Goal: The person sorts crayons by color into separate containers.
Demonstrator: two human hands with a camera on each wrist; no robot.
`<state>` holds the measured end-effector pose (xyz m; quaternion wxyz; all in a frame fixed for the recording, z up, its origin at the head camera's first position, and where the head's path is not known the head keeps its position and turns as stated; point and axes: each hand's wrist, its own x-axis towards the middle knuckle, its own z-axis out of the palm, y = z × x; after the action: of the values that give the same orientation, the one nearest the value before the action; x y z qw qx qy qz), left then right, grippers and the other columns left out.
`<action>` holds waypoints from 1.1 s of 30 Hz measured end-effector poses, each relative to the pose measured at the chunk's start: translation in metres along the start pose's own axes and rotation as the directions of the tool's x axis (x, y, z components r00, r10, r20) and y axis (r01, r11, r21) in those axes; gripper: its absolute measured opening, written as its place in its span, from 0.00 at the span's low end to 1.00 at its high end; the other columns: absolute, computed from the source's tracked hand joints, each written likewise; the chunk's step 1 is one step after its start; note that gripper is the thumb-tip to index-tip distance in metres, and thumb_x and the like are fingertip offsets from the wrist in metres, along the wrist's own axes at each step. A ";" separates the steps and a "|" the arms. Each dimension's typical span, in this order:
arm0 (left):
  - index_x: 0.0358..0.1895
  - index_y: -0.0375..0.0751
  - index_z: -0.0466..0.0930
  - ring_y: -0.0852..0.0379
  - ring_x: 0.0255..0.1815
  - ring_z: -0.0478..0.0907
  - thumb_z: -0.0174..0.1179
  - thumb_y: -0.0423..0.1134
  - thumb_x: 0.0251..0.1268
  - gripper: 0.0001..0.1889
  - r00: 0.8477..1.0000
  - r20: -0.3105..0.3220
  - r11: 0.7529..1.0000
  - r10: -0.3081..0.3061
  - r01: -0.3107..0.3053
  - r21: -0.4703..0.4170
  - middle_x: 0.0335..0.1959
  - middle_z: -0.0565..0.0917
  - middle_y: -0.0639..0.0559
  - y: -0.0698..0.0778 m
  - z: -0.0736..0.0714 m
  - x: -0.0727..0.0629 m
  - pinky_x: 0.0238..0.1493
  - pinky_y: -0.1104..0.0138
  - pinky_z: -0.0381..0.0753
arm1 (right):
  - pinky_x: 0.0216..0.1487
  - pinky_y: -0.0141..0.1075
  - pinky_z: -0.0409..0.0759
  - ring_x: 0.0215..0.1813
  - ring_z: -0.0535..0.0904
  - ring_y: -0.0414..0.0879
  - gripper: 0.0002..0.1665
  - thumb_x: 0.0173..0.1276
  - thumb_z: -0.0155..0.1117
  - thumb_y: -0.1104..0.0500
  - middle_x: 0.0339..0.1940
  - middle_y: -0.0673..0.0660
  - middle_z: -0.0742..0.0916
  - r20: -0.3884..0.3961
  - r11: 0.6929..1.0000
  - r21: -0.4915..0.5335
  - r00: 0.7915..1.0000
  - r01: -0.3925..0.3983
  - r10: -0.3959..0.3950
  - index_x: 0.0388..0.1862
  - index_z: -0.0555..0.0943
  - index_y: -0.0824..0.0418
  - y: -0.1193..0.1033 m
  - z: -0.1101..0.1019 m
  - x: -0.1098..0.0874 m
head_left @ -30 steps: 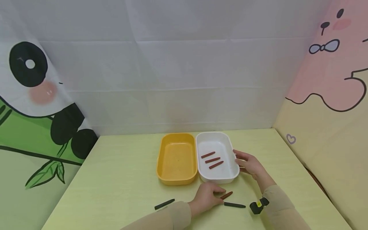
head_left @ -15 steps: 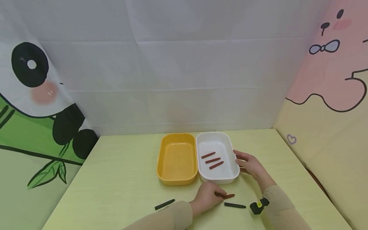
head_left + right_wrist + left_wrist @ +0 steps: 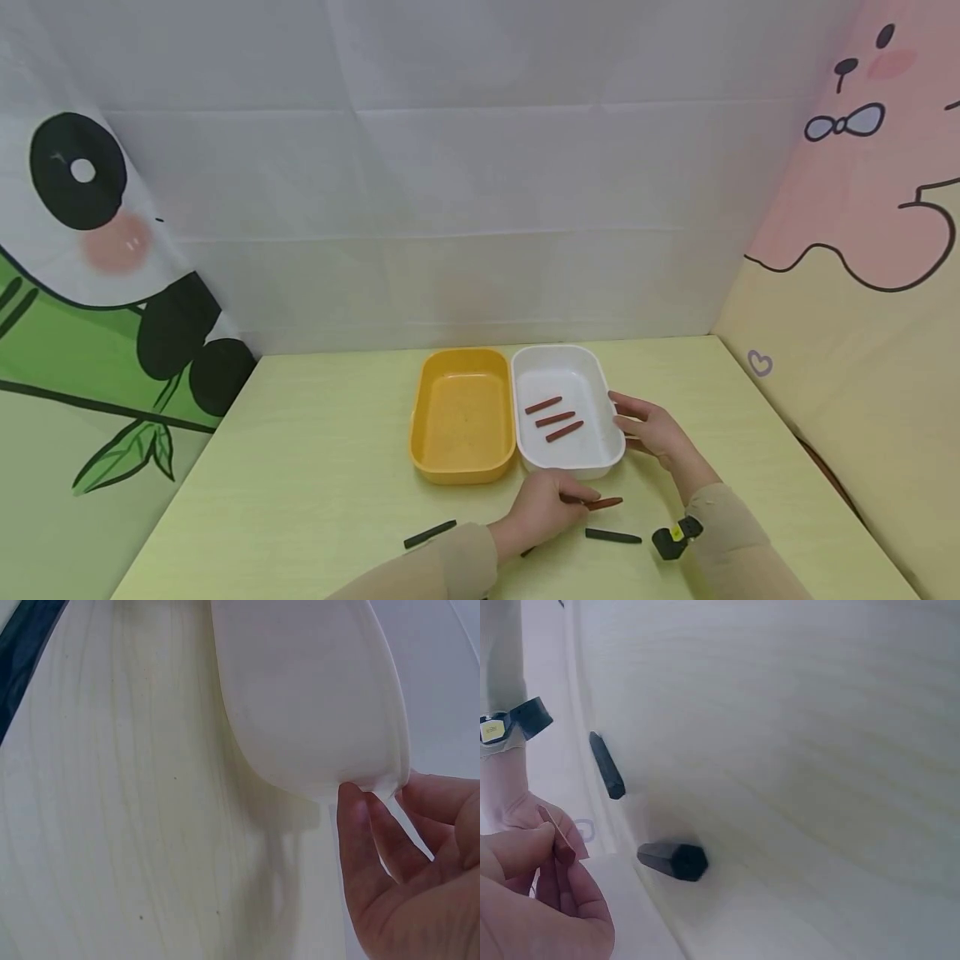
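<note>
My left hand [image 3: 543, 508] pinches a reddish-brown crayon [image 3: 606, 503] between thumb and fingers, just in front of the white tray [image 3: 558, 371]. In the left wrist view the crayon [image 3: 564, 849] sticks out past the thumb tip. Three similar crayons [image 3: 555, 419] lie side by side in the white tray. On its right side, my right hand [image 3: 656, 433] touches the rim and outer wall with extended fingertips, as the right wrist view shows too. A black crayon [image 3: 613, 536] lies right of my left hand and another black crayon [image 3: 430, 534] left of it.
A yellow tray [image 3: 420, 408] stands directly left of the white one. Below my left wrist, a small dark tip [image 3: 527, 552] shows, the rest covered by the arm. A white cloth [image 3: 465, 225] hangs behind the pale yellow table [image 3: 315, 433].
My left hand has shifted slightly, taking the pinched crayon a little to the right, and a dark tip now shows beneath its wrist. The right hand has stayed at the white tray.
</note>
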<state>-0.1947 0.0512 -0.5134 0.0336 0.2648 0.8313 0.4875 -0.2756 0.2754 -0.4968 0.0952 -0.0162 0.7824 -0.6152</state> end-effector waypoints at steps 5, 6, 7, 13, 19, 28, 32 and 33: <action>0.38 0.42 0.92 0.73 0.34 0.76 0.70 0.24 0.52 0.12 1.000 0.000 1.000 0.004 -0.004 -0.022 0.32 0.88 0.60 0.007 -0.003 0.000 0.39 0.76 0.75 | 0.49 0.43 0.83 0.57 0.78 0.56 0.31 0.75 0.56 0.65 0.70 0.75 0.69 0.004 1.000 0.001 1.000 0.005 -0.005 0.75 0.63 0.68 0.000 0.000 0.000; 0.37 0.42 0.92 0.73 0.34 0.76 0.70 0.24 0.52 0.12 1.000 -0.005 1.000 0.008 -0.008 -0.027 0.32 0.88 0.59 0.008 -0.004 0.000 0.39 0.76 0.76 | 0.49 0.43 0.83 0.57 0.78 0.56 0.31 0.75 0.56 0.65 0.70 0.75 0.69 0.005 1.000 0.002 1.000 0.007 -0.007 0.74 0.63 0.68 0.000 0.000 0.000; 0.37 0.42 0.92 0.73 0.33 0.76 0.70 0.23 0.52 0.12 1.000 -0.011 0.999 0.011 -0.012 -0.033 0.32 0.88 0.59 0.009 -0.004 0.001 0.39 0.76 0.75 | 0.49 0.43 0.83 0.57 0.78 0.56 0.31 0.75 0.56 0.66 0.70 0.75 0.69 0.008 1.000 0.002 1.000 0.009 -0.009 0.75 0.63 0.69 0.000 0.000 0.000; 0.36 0.38 0.91 0.72 0.32 0.76 0.69 0.22 0.52 0.11 0.999 -0.044 0.994 0.025 -0.029 -0.106 0.31 0.88 0.54 0.015 -0.009 0.003 0.37 0.76 0.77 | 0.49 0.43 0.83 0.56 0.79 0.57 0.31 0.76 0.56 0.66 0.70 0.76 0.69 0.006 1.000 -0.005 1.000 0.016 -0.016 0.75 0.63 0.69 0.001 0.000 0.000; 0.36 0.36 0.91 0.71 0.35 0.78 0.68 0.20 0.52 0.10 0.996 -0.081 0.990 0.030 -0.041 -0.138 0.32 0.88 0.51 0.023 -0.019 0.007 0.38 0.76 0.78 | 0.49 0.43 0.83 0.56 0.79 0.55 0.31 0.76 0.55 0.66 0.70 0.76 0.68 0.016 1.000 0.006 1.000 0.021 -0.022 0.75 0.62 0.69 0.001 -0.001 0.000; 0.37 0.37 0.91 0.69 0.33 0.79 0.69 0.22 0.54 0.10 0.990 -0.136 0.997 0.048 -0.056 -0.057 0.32 0.88 0.51 0.024 -0.034 0.017 0.36 0.76 0.79 | 0.48 0.42 0.84 0.56 0.78 0.54 0.31 0.75 0.55 0.67 0.70 0.75 0.69 0.010 1.000 0.007 1.000 0.021 -0.021 0.74 0.63 0.69 0.003 0.000 0.002; 0.37 0.39 0.91 0.69 0.33 0.79 0.70 0.23 0.54 0.10 0.990 -0.135 0.999 0.026 -0.031 -0.040 0.32 0.88 0.53 0.023 -0.038 0.021 0.35 0.76 0.79 | 0.47 0.41 0.84 0.55 0.79 0.53 0.31 0.75 0.56 0.67 0.70 0.75 0.69 0.005 1.000 0.013 1.000 0.014 -0.014 0.74 0.63 0.70 0.002 0.000 0.002; 0.37 0.39 0.91 0.68 0.35 0.81 0.70 0.23 0.54 0.10 0.990 -0.137 0.999 0.028 -0.034 -0.038 0.32 0.89 0.53 0.022 -0.039 0.022 0.36 0.76 0.79 | 0.47 0.41 0.84 0.55 0.79 0.53 0.31 0.75 0.56 0.67 0.70 0.75 0.69 0.006 1.000 0.012 1.000 0.013 -0.013 0.74 0.63 0.70 0.002 0.000 0.002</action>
<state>-0.2168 0.0396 -0.4703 -0.0255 0.2430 0.8174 0.5217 -0.2773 0.2759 -0.4986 0.0938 -0.0224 0.7782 -0.6205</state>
